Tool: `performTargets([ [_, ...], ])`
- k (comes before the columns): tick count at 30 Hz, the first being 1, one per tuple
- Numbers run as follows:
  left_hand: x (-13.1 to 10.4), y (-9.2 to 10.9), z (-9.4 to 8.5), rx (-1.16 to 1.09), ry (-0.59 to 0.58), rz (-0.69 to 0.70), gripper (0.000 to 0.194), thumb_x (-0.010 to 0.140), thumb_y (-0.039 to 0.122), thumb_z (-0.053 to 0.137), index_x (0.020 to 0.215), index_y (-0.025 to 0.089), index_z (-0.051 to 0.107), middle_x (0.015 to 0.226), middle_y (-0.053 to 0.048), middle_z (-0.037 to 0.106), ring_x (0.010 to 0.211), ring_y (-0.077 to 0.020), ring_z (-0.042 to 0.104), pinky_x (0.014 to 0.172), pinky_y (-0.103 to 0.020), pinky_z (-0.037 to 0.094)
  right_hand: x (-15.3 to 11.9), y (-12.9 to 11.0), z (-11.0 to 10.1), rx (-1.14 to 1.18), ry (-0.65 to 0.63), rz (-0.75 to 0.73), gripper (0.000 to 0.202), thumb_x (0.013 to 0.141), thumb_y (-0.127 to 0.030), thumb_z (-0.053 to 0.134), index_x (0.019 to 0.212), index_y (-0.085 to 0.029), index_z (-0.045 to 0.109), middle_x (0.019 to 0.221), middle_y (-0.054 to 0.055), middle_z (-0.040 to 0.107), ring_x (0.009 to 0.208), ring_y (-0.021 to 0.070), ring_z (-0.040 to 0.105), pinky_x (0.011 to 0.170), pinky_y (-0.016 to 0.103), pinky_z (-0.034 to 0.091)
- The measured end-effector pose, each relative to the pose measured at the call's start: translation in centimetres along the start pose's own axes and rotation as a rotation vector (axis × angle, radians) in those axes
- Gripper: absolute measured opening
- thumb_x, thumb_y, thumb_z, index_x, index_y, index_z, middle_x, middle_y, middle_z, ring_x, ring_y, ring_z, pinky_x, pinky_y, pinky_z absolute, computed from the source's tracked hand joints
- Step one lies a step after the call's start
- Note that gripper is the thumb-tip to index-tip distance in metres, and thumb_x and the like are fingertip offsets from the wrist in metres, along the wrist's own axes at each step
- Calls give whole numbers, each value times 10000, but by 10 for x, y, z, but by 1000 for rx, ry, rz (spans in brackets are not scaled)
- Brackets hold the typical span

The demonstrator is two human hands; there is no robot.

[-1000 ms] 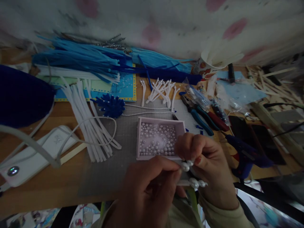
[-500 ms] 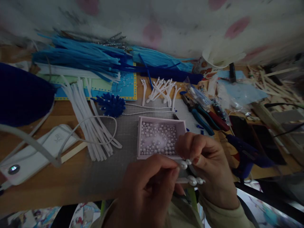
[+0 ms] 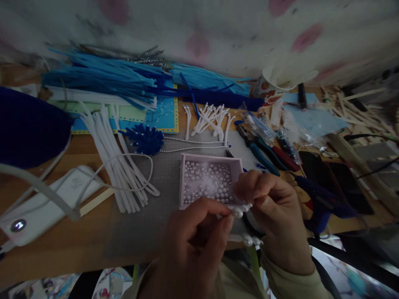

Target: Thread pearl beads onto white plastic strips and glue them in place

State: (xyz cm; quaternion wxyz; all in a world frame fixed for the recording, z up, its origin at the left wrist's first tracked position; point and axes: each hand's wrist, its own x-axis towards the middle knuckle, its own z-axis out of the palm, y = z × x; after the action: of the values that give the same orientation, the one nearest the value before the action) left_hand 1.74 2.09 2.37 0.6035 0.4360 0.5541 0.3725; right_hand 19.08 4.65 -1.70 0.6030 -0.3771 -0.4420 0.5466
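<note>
Both hands meet just near of the pink tray (image 3: pixel 212 159) of loose pearls on the counter (image 3: pixel 62 245). The left hand (image 3: pixel 193 245) and right hand (image 3: pixel 274 216) each pinch shut on the pearl stem (image 3: pixel 239 212); keep that pinch light and steady, fingertips close to the pearl, working over the tray so a slipped bead falls back in

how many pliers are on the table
2, side by side right of the pearl box: teal-handled pliers and red-handled pliers just right of them. Clutter there may hide more.
</note>
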Motion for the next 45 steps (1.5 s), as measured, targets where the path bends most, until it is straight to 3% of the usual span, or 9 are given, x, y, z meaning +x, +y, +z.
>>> performTargets([
  [6,-1,1,-1,7,8,-17,103,847,300,690,759,270,735,580,60,522,552,-102,471,519,-201,362,-7,-3,9,-81,55,-34,83,896,-306,783,861,-242,741,790,-6,617,763,161,549,669,297,410],
  [13,-1,-1,-1,3,-39,-9,129,848,318,688,737,269,733,536,70,466,504,-101,436,484,-221,329,-7,-8,13,-63,-13,10,124,912,-318,764,846,-227,712,773,-21,578,738,140,528,642,271,408],
  [21,0,-2,-2,20,-42,-12,137,849,326,695,740,257,742,574,44,543,534,-113,462,506,-232,341,-7,-11,13,-15,-54,90,134,918,-324,758,839,-229,705,776,-27,567,689,117,516,608,250,403],
  [34,5,-6,-3,-40,-40,-9,130,842,322,713,734,256,742,520,64,441,485,-101,390,476,-252,274,-4,-7,9,-33,-36,104,140,899,-342,777,836,-234,714,778,-22,572,712,131,505,630,265,387],
  [42,9,-12,-4,-113,-4,-28,162,840,351,755,731,232,735,545,57,443,520,-99,385,491,-233,277,2,-2,10,-50,0,116,143,852,-337,824,794,-243,734,759,-18,619,703,125,545,630,237,434],
  [45,11,-16,-4,-156,14,-51,265,826,468,800,766,217,740,556,55,459,520,-89,380,483,-213,273,4,-7,10,-40,108,107,148,857,-386,811,820,-254,755,731,-14,638,628,122,533,567,241,428],
])
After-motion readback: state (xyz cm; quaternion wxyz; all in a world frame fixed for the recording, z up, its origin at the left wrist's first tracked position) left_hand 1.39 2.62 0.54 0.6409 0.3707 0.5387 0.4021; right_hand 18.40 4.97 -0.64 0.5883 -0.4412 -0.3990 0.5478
